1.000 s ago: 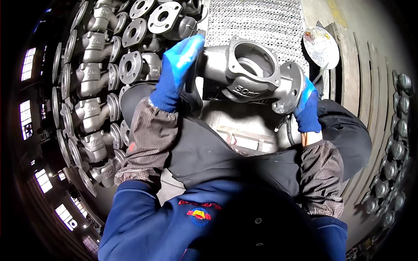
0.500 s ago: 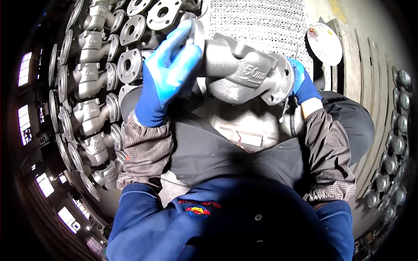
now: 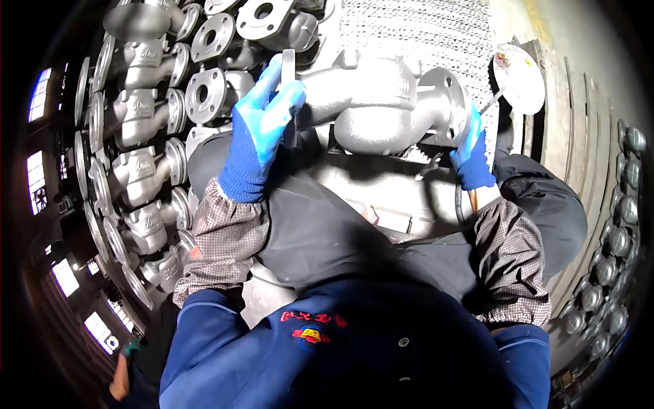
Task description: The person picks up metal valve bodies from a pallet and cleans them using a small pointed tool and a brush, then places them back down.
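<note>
A grey cast-metal flanged valve body (image 3: 378,95) lies lengthwise between my two gloved hands, at the near edge of a patterned metal work surface (image 3: 415,31). My left hand (image 3: 262,133), in a blue glove, grips the left flange, thumb on the near side and fingers behind. At the other end my right hand (image 3: 471,153) curls round the outer side of the right flange; its fingers are partly hidden. The smooth rounded bulge of the body faces me. I cannot tell whether the body rests on the surface or hangs just above it.
Rows of similar flanged valve bodies (image 3: 139,112) are packed at my left. Beyond my right hand stands a pale round disc (image 3: 519,78), beside long wooden boards (image 3: 575,136). More metal castings (image 3: 616,242) line the far right. Another person's arm (image 3: 120,378) shows at lower left.
The valve body has rolled about its length, so its lettered face no longer shows and the bulge does. My left hand has come slightly lower with its flange; both hands keep their hold.
</note>
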Motion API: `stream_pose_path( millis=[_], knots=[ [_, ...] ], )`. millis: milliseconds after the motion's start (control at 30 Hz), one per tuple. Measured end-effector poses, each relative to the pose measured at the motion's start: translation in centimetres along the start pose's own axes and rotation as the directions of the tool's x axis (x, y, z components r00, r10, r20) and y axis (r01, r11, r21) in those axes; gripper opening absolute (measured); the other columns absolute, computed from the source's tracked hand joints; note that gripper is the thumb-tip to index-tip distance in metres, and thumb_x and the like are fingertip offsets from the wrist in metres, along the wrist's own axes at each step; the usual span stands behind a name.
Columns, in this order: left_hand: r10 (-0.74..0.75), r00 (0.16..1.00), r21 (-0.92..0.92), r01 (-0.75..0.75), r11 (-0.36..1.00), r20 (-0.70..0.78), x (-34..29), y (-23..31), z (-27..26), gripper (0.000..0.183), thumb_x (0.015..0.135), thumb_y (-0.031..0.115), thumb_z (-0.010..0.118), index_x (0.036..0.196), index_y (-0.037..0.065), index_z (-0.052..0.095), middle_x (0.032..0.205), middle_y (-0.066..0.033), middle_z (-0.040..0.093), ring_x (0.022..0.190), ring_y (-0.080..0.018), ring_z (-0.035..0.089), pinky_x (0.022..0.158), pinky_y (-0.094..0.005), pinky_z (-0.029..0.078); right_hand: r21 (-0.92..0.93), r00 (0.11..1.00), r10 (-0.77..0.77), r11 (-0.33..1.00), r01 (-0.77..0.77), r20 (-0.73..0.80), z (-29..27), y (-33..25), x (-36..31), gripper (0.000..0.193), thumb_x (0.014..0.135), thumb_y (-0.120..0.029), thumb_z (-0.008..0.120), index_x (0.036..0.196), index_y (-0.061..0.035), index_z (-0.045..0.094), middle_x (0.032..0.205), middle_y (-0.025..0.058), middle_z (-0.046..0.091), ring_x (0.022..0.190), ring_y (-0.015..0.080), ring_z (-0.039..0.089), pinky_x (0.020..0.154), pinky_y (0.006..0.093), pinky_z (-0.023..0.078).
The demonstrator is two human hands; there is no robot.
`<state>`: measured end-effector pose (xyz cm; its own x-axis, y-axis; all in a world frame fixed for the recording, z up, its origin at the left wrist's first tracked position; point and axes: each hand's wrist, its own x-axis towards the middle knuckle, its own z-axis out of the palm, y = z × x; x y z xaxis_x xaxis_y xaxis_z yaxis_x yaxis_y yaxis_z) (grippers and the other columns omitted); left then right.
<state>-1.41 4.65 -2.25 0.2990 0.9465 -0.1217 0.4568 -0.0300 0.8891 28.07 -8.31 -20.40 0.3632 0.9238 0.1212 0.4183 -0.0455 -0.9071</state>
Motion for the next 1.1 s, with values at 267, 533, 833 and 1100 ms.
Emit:
stream_pose_path(
  millis=[267, 533, 833, 1100],
  knots=[
    [0.282, 0.959, -0.008, -0.282, 0.959, -0.027, -1.4, 0.0, -0.1, 0.057, 0.086, 0.023, 0.065, 0.131, -0.005, 0.045, 0.110, -0.0118, 0.061, 0.097, -0.0143, 0.057, 0.086, -0.0256, 0.046, -0.098, 0.998, -0.028, 0.995, 0.033, 0.051, 0.1, -3.8, 0.5, 0.058, 0.066, -0.014, 0.075, 0.118, 0.0010, 0.053, 0.104, 0.0153, 0.063, 0.095, 0.0239, 0.061, 0.084, 0.0337, 0.048],
    [0.202, 0.979, -0.087, -0.205, 0.975, -0.038, -2.1, 3.7, 0.6, 0.052, 0.086, 0.018, 0.066, 0.130, -0.002, 0.049, 0.124, -0.0149, 0.057, 0.110, -0.0191, 0.056, 0.095, -0.0295, 0.043, -0.084, 0.975, 0.051, 0.996, -0.033, 0.218, 0.0, -2.6, -0.9, 0.046, 0.066, -0.010, 0.072, 0.109, 0.0010, 0.059, 0.096, 0.0188, 0.065, 0.088, 0.0316, 0.063, 0.079, 0.0349, 0.050],
    [0.273, 0.959, -0.063, -0.268, 0.961, 0.080, -0.6, 3.9, 3.5, 0.056, 0.086, 0.011, 0.064, 0.135, -0.004, 0.041, 0.134, -0.0149, 0.049, 0.122, -0.0192, 0.047, 0.101, -0.0300, 0.037, -0.520, 0.990, -0.135, 0.843, 0.139, 0.045, -2.1, 5.1, 1.9, 0.039, 0.075, -0.022, 0.067, 0.106, -0.0002, 0.061, 0.091, 0.0114, 0.066, 0.089, 0.0259, 0.064, 0.077, 0.0344, 0.051],
    [0.379, 0.924, -0.207, -0.380, 0.902, -0.042, -0.7, 0.3, 1.3, 0.058, 0.085, 0.019, 0.066, 0.132, -0.007, 0.044, 0.115, -0.0115, 0.059, 0.099, -0.0123, 0.056, 0.088, -0.0239, 0.045, 0.716, 0.639, 0.768, 0.428, -0.551, 0.032, 1.3, -1.5, -1.2, 0.044, 0.094, -0.048, 0.045, 0.097, -0.0068, 0.060, 0.075, 0.0028, 0.056, 0.061, 0.0152, 0.048, 0.054, 0.0311, 0.040]
  ],
)
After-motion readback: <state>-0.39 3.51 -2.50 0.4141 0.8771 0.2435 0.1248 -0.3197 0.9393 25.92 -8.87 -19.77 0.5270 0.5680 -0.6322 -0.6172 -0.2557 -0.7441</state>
